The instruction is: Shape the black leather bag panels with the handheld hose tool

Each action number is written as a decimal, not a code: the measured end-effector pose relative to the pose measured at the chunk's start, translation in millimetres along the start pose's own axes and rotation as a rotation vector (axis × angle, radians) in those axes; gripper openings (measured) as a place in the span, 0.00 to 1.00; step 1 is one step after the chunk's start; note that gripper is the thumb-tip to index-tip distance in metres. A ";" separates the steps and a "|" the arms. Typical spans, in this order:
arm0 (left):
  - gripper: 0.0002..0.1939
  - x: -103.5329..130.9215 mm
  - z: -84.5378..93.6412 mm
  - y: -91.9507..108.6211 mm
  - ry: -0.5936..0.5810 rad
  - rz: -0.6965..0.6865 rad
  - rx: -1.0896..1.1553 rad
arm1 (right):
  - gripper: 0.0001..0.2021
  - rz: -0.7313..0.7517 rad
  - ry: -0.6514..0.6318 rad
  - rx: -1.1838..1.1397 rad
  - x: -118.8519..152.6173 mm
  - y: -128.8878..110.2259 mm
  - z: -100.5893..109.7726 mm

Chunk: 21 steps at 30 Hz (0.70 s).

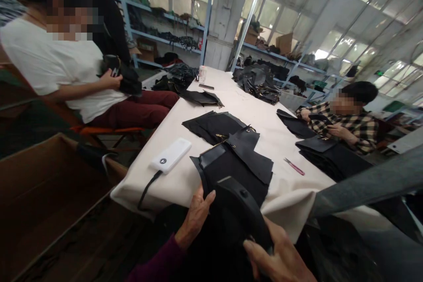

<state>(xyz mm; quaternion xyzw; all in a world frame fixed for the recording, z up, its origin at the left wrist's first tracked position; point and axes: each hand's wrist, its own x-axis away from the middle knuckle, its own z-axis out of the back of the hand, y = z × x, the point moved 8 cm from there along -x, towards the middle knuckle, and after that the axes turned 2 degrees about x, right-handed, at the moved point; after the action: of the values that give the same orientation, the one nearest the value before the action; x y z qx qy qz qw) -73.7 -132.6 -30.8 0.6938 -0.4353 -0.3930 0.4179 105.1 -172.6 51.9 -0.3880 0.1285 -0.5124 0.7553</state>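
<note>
In front of me, at the near edge of the table, is a black leather-like bag piece (234, 211) with a curved edge and a small dark knob near its top. My left hand (195, 213) grips its left side, thumb in front and the other fingers mostly hidden behind. On the right side, my right hand (277, 251) is closed around the edge, with the thumb lying on the front. Just beyond lie flat black panels (228, 167), stacked and overlapping. Gold-coloured metal shows on some of the panels.
A white power bank (171, 155) with a black cable lies left on the cloth-covered table (158, 136). Pink-handled snips (294, 166) lie right. Another black stack (256, 81) stands farther back. Co-workers sit on both sides. A cardboard box (49, 194) is low left; a grey metal bar (370, 180) crosses at right.
</note>
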 end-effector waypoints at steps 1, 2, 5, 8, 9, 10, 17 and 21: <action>0.21 2.5 0.4 0.9 -0.030 -0.013 0.017 | 0.13 0.001 -0.040 -0.003 -3.2 -7.6 -6.8; 0.20 4.3 0.4 2.4 -0.065 -0.032 0.035 | 0.12 -0.007 -0.053 -0.008 -5.5 -14.2 -11.0; 0.20 7.4 2.5 8.1 -0.129 -0.114 0.022 | 0.11 -0.008 -0.072 -0.031 -9.9 -31.8 -19.8; 0.20 8.6 7.0 5.3 -0.141 -0.140 -0.013 | 0.09 0.025 -0.086 -0.051 -15.4 -44.0 -26.2; 0.20 8.9 8.3 1.8 -0.142 -0.130 -0.024 | 0.09 0.035 -0.092 -0.058 -18.2 -46.2 -28.4; 0.20 9.2 10.2 -2.7 -0.132 -0.116 -0.044 | 0.08 0.047 -0.097 -0.065 -21.7 -47.8 -30.6; 0.21 8.3 20.6 -23.4 -0.001 -0.063 -0.256 | 0.09 0.172 -0.048 -0.063 -52.8 -64.6 -36.6; 0.24 6.7 17.3 -19.3 -0.017 -0.094 -0.245 | 0.12 0.169 0.016 -0.041 -59.5 -70.3 -27.3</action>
<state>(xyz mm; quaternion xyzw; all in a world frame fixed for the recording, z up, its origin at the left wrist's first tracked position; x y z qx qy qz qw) -82.0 -137.8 -55.7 0.6536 -0.3547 -0.4684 0.4770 15.3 -145.2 72.1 -0.3870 0.1772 -0.4470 0.7868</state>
